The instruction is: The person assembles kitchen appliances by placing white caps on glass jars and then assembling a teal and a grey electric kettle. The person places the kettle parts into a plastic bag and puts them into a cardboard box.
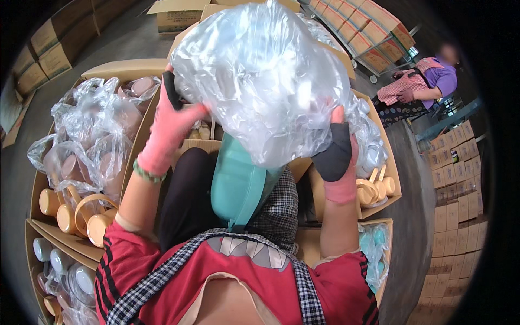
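A large, crumpled bundle of clear plastic bags [265, 76] is held up in front of me between both hands. My left hand [172, 122], in a pink glove with a black thumb, grips its left side, with some fingers hidden behind the plastic. On the right side, my right hand [336, 154], in a black and pink glove with a bare thumb tip, closes on the plastic. Below the bundle, a teal plastic tub [235, 184] rests in my lap, its upper end covered by the plastic. What the bundle contains, if anything, I cannot make out.
An open carton [146, 135] at left holds bagged pink pieces and orange plastic parts [86, 216]. Another carton [398, 189] at right has orange parts and bags. Teal bagged pieces [376, 249] lie lower right. A co-worker [428, 81] stands far right near stacked boxes [455, 179].
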The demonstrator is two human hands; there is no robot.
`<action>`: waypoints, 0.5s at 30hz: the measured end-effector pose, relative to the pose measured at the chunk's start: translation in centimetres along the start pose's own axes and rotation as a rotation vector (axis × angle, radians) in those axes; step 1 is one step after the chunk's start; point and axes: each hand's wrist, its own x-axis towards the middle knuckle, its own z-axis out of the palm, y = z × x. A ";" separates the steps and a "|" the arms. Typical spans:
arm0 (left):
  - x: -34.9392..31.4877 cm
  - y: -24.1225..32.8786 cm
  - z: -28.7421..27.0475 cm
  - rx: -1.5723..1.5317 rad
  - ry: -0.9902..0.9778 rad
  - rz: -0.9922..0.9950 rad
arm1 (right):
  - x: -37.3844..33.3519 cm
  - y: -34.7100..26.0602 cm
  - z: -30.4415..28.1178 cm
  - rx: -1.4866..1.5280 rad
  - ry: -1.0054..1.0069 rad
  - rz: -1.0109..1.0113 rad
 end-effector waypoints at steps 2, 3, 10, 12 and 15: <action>0.2 -0.8 -0.7 -0.628 -0.071 -0.315 | 0.6 0.1 -0.7 -0.061 -0.083 0.001; 0.8 -0.6 -0.3 -0.805 -0.104 -0.353 | 1.2 0.1 -0.9 -0.167 -0.117 -0.035; 3.5 2.9 2.1 -0.324 0.364 0.121 | 7.3 1.3 -6.5 0.195 0.285 0.052; 2.8 4.0 3.5 -0.245 0.415 0.216 | 5.4 0.6 -5.6 -0.108 0.551 -0.297; -0.1 3.2 7.2 -0.103 0.298 0.243 | 1.2 -1.0 0.2 -0.584 -0.032 -0.577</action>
